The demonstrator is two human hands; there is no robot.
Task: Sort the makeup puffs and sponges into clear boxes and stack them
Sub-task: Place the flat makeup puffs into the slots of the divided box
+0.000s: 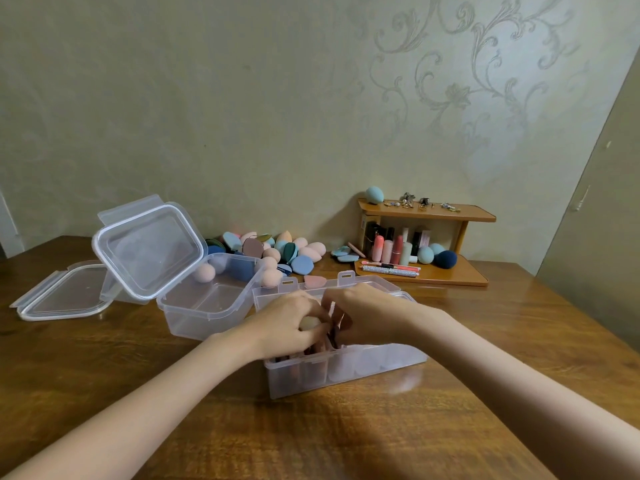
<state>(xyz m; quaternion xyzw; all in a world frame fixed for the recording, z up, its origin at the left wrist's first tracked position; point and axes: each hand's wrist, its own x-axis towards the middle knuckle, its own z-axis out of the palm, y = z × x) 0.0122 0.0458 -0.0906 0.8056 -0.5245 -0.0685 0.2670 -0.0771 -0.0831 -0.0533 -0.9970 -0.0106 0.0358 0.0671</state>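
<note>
On the wooden surface, nearest the camera, sits a clear divided box, and both hands are down inside it. Left grip: fingers curled round a pale, cream-coloured egg-shaped sponge, held over the box's left compartments. Right grip: fingers bent and pinching something dark and thin just beside that sponge; what it is cannot be told. Pale round puffs show through the front wall of the box in its middle and right compartments.

To the left stands a second clear box with its lid propped up open; a peach sponge and a blue sponge lie at its far end. A loose lid lies flat further left. Behind the boxes, a pile of unsorted sponges and puffs in pink, blue and green rests near the wall. At the right, a small wooden shelf holds lipsticks and more sponges.
</note>
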